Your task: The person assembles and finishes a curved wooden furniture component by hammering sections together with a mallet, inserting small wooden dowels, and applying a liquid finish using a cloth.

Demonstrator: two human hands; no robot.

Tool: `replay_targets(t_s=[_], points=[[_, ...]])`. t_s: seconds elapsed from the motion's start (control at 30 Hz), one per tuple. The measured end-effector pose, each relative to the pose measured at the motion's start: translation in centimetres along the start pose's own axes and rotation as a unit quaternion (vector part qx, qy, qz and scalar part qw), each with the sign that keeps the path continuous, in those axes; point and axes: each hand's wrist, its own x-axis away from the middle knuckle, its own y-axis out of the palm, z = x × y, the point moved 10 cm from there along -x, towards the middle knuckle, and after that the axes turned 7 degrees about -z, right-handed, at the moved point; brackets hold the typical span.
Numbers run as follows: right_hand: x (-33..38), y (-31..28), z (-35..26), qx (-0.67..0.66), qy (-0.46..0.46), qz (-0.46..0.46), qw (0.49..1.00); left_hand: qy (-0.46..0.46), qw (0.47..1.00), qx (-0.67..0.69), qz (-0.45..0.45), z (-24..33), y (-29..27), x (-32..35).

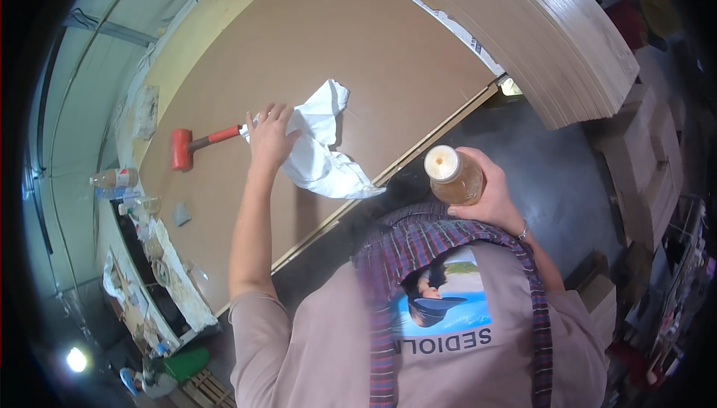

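My left hand [272,137] rests on a crumpled white cloth [317,160] on the brown board [358,42], its fingers spread and thumb apart. The cloth trails toward the board's near edge. To the left of that hand lies a mallet with a red head [181,149] and a red and dark handle; the handle's end meets the cloth. My right hand [493,191] is wrapped around a clear bottle [458,184] of amber liquid, held in front of my body beyond the board's edge. The bottle's pale round top has a brown spot in its middle.
Tall stacks of wood-coloured panels [567,57] stand at the far right. Bottles [116,178] and clutter line the left side, near a small grey piece [181,214] on the board. A dark floor [553,176] shows to the right.
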Motion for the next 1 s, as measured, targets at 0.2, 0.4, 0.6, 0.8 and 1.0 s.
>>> replay_targets(t_s=[0.2, 0.4, 0.6, 0.8, 1.0], points=[[1.7, -6.5, 5.6, -0.071, 0.065, -0.029, 0.995, -0.133, 0.978, -0.016, -0.162, -3.1, 5.1, 1.9], [1.9, -10.2, 8.7, -0.101, 0.089, -0.039, 0.99, -0.196, 0.975, 0.08, -0.067, -2.7, 3.9, 1.2], [0.7, -10.8, 8.8, -0.136, 0.069, -0.049, 0.987, -0.238, 0.961, -0.07, -0.124, 3.9, 5.1, -3.9], [0.3, -11.5, 9.3, -0.174, 0.106, -0.035, 0.978, -0.222, 0.972, 0.052, -0.052, 0.2, 7.3, -4.4], [-2.1, -12.4, 8.9, -0.116, 0.126, -0.049, 0.984, -0.216, 0.53, 0.816, 0.076, 3.9, 6.6, -9.0]])
